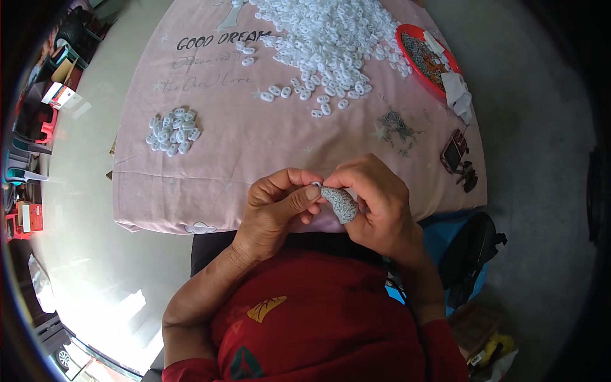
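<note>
Close to the table's near edge, my hands meet in front of my body. Between its thumb and fingers, my left hand [273,205] pinches a small white oval plastic piece [316,184], mostly covered by the fingertips. Against that piece, the index finger and thumb of my right hand [382,200] press together; anything between them is too small to make out. A grey speckled knit-like cover [342,207] sits on the right thumb. Farther left lies a small heap of white oval pieces [173,132]. A large pile of similar white pieces [331,48] spreads over the far side.
Pink printed cloth [235,153] covers the table. Thin grey metal bits [399,125] lie loose right of centre. At the far right, a red tray [400,39] holds more small bits, with white tissue [457,92] over its rim. A small red device [454,151] rests near the right edge.
</note>
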Tool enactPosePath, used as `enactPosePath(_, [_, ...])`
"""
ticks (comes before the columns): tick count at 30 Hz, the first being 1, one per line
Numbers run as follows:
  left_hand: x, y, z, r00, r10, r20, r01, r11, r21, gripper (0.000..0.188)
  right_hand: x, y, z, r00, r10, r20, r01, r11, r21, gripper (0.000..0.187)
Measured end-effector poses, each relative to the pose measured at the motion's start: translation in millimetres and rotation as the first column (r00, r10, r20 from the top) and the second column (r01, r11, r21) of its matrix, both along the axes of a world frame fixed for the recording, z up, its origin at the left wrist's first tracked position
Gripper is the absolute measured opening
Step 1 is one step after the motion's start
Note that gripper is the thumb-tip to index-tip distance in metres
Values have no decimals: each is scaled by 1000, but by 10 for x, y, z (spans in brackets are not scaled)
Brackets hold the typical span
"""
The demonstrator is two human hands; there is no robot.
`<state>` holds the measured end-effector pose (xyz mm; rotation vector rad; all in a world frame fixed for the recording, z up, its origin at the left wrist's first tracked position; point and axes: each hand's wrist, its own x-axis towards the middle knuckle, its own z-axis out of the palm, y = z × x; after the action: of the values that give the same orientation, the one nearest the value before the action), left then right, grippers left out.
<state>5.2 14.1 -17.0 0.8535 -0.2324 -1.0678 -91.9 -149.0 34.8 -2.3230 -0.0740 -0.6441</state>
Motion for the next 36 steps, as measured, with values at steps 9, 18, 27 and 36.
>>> enactPosePath(9, [-23, 33, -32, 993, 62, 105, -59, 998, -30, 17, -9, 91, 9, 998, 25, -54, -19, 993, 113, 20])
enactPosePath(18, [73, -17, 20, 995, 31, -92, -41, 994, -103, 17, -16, 83, 66, 994, -64, -88, 84, 968, 237, 24])
enactPosePath(27, [47, -25, -20, 986, 14, -166, -23, 998, -54, 19, 9, 103, -25, 998, -66, 26, 64, 996, 57, 23])
enactPosePath(36, [109, -23, -148, 997, 27, 78, -24, 998, -51, 16, 42, 62, -2, 999, -35, -22, 37, 998, 57, 20])
